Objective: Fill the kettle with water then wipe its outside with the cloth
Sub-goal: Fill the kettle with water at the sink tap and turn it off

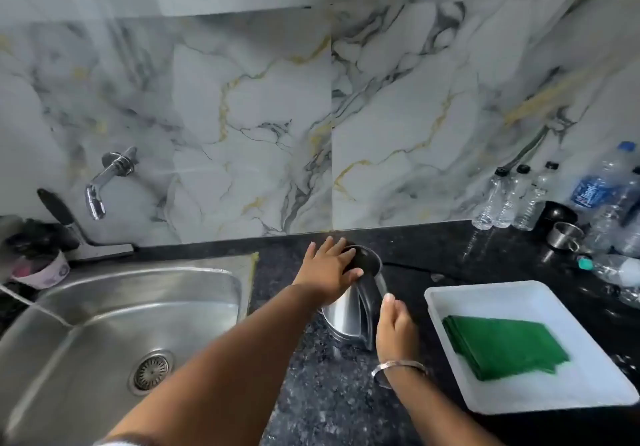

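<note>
Dark granite counter (450, 248) carries the kettle (349, 310), between sink (104, 307) and tray (519, 293) with the cloth (502, 345). Left hand (329, 269) lies spread on its lid; right hand (394, 324) curls loosely at the handle, not clearly closed. A weak hold could tip it on lifting.

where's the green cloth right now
In the head view the green cloth lies folded in the white tray on the dark counter, right of the kettle.

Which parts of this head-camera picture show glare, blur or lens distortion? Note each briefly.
Head view: bright glare streaks on the steel sink basin; the wall tiles are soft and smeared towards the top; wide-angle bending tilts the bottles at the right edge; the kettle and green cloth near the centre are fairly sharp.
</note>
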### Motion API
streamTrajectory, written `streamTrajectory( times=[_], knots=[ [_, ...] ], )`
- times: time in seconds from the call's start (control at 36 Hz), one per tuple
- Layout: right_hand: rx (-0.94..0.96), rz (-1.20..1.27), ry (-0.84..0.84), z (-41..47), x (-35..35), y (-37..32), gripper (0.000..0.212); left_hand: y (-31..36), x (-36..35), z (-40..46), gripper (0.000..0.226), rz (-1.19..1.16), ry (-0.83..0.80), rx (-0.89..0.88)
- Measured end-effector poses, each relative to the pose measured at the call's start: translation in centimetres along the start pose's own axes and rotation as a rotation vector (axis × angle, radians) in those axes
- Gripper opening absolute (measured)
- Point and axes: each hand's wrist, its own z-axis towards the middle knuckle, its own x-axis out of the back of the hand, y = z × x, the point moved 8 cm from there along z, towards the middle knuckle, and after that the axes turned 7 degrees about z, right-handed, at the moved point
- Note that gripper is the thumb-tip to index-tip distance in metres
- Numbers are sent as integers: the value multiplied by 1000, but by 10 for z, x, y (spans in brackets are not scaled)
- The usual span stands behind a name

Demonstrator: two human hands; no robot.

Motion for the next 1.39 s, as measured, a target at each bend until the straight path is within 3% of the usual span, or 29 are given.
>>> streamTrajectory(
  times=[0.19,0.31,0.44,0.58,0.72,0.83,0.92,1.03,1.14,1.22,1.39],
  knots=[
    [-148,312,-72,2,-27,32,94,-8,-12,-4,55,-416,44,109],
    [-104,285,22,11,-23,35,88,-9,-6,-4,44,-584,116,159],
    [-63,249,3,17,-24,28,82,-17,11,-13,29,-721,278,132],
    [78,114,-19,15,-34,-4,85,-30,57,-44,39,-501,481,24],
    [179,97,-76,-3,-62,-55,75,-47,100,-99,42,-226,700,-120],
    [220,120,-98,-17,-99,-90,82,-70,126,-146,41,42,807,-215],
    [248,127,-122,-37,-134,-114,86,-103,137,-174,41,160,847,-278],
    [229,145,-153,-75,-188,-135,73,-153,142,-206,49,218,808,-379],
    [159,183,-208,-112,-243,-139,69,-227,147,-232,62,168,725,-249],
    [25,347,-233,-134,-285,-132,72,-297,146,-250,65,34,641,-20],
    [44,374,-315,-159,-357,-133,88,-443,148,-254,37,-100,518,556]
  ],
)
